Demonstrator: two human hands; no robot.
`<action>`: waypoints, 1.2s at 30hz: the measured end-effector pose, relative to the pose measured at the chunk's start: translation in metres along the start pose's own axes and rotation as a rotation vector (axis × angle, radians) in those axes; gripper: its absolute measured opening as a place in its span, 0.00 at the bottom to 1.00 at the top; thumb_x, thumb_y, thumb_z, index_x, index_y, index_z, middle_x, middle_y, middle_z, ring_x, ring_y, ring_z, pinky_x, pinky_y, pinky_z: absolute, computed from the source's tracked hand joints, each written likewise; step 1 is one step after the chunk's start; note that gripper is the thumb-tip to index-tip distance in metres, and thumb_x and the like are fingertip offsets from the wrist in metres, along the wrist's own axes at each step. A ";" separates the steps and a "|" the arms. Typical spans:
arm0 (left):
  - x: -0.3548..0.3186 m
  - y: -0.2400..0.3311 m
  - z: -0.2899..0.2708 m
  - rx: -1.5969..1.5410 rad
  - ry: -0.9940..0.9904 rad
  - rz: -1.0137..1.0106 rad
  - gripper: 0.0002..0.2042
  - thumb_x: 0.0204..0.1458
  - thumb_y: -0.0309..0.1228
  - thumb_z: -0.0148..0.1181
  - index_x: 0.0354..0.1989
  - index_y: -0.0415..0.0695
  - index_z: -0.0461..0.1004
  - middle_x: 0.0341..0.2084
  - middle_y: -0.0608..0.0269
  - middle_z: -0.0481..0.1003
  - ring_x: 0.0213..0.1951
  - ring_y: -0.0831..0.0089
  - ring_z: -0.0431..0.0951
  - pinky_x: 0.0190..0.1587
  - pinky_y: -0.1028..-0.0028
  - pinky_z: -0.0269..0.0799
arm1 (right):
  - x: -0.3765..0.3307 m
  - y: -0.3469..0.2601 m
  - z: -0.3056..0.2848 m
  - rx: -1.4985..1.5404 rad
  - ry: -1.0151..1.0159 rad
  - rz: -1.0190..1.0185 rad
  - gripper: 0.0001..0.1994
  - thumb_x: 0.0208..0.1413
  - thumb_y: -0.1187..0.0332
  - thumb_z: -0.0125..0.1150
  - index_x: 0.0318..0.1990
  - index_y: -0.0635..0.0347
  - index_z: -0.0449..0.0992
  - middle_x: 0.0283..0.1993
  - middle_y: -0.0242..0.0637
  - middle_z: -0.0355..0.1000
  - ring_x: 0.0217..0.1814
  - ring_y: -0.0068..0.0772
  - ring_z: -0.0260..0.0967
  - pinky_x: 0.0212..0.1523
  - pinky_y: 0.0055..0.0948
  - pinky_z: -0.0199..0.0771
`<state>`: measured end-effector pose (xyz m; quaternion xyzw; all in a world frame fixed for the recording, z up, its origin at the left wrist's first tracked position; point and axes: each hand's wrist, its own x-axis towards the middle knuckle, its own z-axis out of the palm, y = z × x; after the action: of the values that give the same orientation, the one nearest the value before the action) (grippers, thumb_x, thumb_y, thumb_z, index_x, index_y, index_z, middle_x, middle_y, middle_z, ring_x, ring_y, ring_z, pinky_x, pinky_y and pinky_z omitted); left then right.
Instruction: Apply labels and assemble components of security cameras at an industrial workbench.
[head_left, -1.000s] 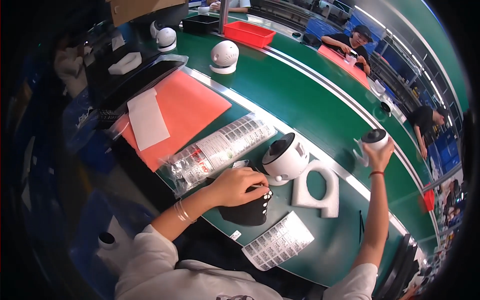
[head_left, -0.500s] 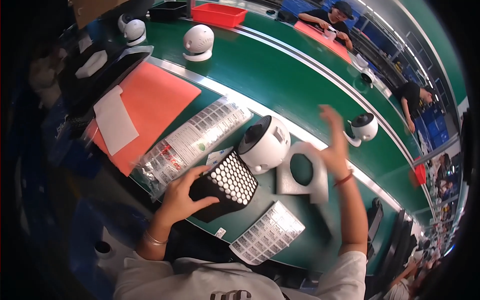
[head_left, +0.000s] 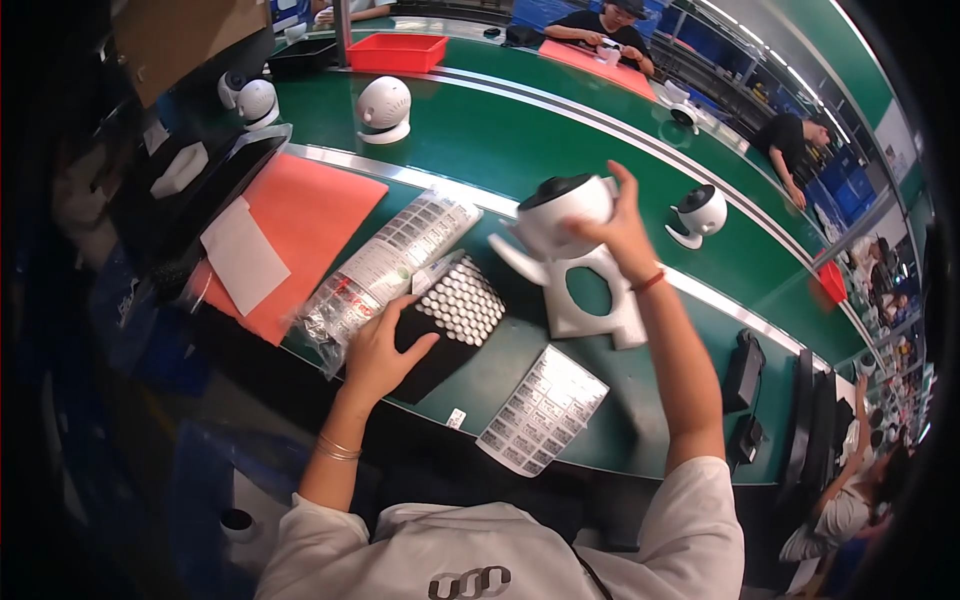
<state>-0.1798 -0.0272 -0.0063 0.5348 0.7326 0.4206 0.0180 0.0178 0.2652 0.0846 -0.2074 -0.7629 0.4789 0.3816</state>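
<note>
My right hand [head_left: 618,232] grips a round white camera unit [head_left: 562,212] with a dark front, lifted just above a white stand with a round hole [head_left: 590,290] on the green bench. My left hand [head_left: 377,346] rests on a black tray [head_left: 452,318] filled with rows of small white round parts, holding its near edge. A clear bag with a sheet of labels [head_left: 385,270] lies left of the tray. A second sheet of labels [head_left: 541,409] lies by the bench's front edge.
An orange mat [head_left: 310,220] with a white paper [head_left: 243,253] lies at the left. More white camera units [head_left: 384,109] [head_left: 699,211] stand on the green conveyor [head_left: 500,130]. A red bin [head_left: 397,52] sits far back. Other people work at the far side and at the right.
My right hand came back from the far camera unit and took hold of the near white unit, lifting it. My left hand tilted the black tray and laid it flat.
</note>
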 end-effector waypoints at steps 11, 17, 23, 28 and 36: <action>-0.010 0.092 0.024 0.095 -0.152 0.248 0.29 0.48 0.39 0.66 0.57 0.38 0.67 0.52 0.49 0.70 0.55 0.52 0.67 0.60 0.60 0.62 | -0.025 0.034 -0.099 0.214 -0.289 0.773 0.32 0.54 0.48 0.59 0.62 0.54 0.64 0.58 0.36 0.63 0.59 0.34 0.64 0.55 0.38 0.70; -0.017 0.112 0.076 -0.015 -0.336 0.085 0.36 0.50 0.47 0.64 0.61 0.34 0.63 0.57 0.45 0.67 0.58 0.49 0.66 0.61 0.61 0.61 | -0.026 0.012 -0.080 -0.116 -0.243 0.706 0.35 0.56 0.39 0.46 0.63 0.56 0.64 0.61 0.36 0.61 0.59 0.37 0.63 0.57 0.39 0.67; -0.010 0.119 0.106 0.055 -0.423 0.039 0.37 0.43 0.47 0.70 0.59 0.37 0.65 0.48 0.51 0.72 0.51 0.53 0.69 0.58 0.59 0.60 | -0.054 0.020 -0.081 -0.443 0.070 0.426 0.37 0.59 0.32 0.37 0.58 0.57 0.70 0.56 0.43 0.72 0.56 0.43 0.69 0.59 0.31 0.62; -0.009 0.116 0.107 -0.231 -0.496 -0.170 0.39 0.38 0.32 0.75 0.61 0.36 0.63 0.36 0.53 0.77 0.40 0.59 0.77 0.46 0.65 0.71 | -0.083 0.019 -0.094 -0.671 0.350 0.481 0.39 0.58 0.32 0.41 0.59 0.59 0.68 0.52 0.59 0.73 0.57 0.55 0.69 0.57 0.40 0.67; -0.013 0.111 0.081 -0.629 -0.438 -0.176 0.10 0.46 0.23 0.70 0.37 0.36 0.78 0.40 0.59 0.76 0.39 0.78 0.75 0.41 0.78 0.71 | -0.188 0.015 -0.159 -1.278 0.016 0.591 0.28 0.54 0.43 0.58 0.41 0.65 0.77 0.45 0.51 0.75 0.47 0.54 0.74 0.49 0.44 0.74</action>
<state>-0.0505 0.0192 0.0064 0.5154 0.5899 0.4972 0.3731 0.2584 0.2351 0.0394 -0.5931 -0.8036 0.0191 0.0445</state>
